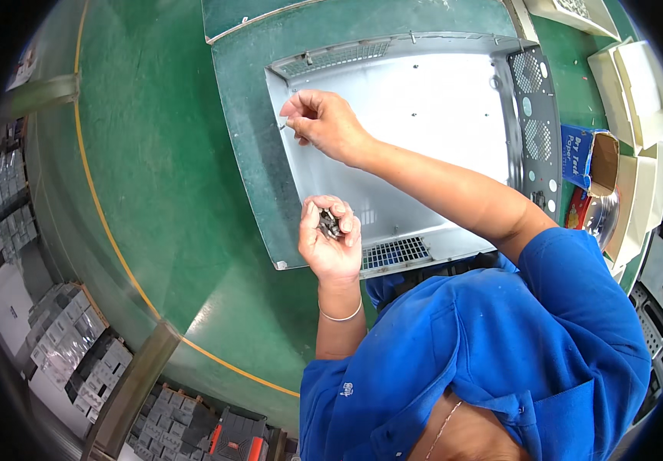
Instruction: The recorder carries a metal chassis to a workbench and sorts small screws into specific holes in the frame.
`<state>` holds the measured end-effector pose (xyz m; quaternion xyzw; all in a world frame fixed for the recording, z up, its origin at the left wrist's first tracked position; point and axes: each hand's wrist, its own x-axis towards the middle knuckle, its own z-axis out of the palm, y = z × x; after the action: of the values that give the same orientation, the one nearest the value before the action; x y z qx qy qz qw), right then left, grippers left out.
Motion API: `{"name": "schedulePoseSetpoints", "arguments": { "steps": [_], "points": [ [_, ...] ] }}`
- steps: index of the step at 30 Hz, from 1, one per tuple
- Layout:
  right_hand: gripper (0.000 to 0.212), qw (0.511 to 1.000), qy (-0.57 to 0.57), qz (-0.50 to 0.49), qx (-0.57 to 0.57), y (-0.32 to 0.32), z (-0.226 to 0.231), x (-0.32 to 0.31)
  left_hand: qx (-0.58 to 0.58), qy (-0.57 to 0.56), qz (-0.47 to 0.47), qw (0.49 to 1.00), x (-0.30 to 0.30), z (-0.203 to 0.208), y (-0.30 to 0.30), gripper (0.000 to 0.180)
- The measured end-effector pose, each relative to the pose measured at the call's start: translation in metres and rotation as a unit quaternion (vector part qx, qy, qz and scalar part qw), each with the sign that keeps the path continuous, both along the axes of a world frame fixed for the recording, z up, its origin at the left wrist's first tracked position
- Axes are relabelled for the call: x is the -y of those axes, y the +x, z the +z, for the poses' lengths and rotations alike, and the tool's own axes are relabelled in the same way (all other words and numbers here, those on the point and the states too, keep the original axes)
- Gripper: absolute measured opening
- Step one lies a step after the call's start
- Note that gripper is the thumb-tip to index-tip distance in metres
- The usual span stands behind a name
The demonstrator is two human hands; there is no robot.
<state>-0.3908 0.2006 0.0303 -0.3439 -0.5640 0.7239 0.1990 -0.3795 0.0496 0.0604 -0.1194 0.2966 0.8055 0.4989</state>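
A wide, shallow sheet-metal case (439,100) lies before me, its inside facing up. My left hand (331,238) is cupped around a handful of small dark metal fasteners (329,223), held over the case's near left corner; their exact kind is too small to make out. My right hand (325,127) reaches across to the case's left wall, thumb and forefinger pinched together. Between those fingertips a tiny light-coloured piece shows at the wall's edge, too small to name. Short studs stand on the case floor and far wall.
The case rests on a green-topped table (243,100). A perforated dark panel (535,123) forms its right side. Further right stand a blue cardboard box (589,157) and several cream bins (639,92). Stacked grey parts (70,346) stand on the floor at left.
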Motion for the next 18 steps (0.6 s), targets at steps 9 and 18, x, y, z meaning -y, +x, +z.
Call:
{"name": "schedulePoseSetpoints", "arguments": {
  "steps": [9,18],
  "points": [
    [0.008,0.996,-0.062,-0.041,-0.039,-0.0005,-0.0027,0.0016,0.002,-0.004,0.002,1.000,-0.0018,0.0012,-0.0004,0.019],
    [0.006,0.997,-0.037,-0.045,-0.042,-0.0009,-0.0067,0.0061,-0.002,0.001,0.000,1.000,-0.0025,0.0015,-0.0006,0.019]
  ]
}}
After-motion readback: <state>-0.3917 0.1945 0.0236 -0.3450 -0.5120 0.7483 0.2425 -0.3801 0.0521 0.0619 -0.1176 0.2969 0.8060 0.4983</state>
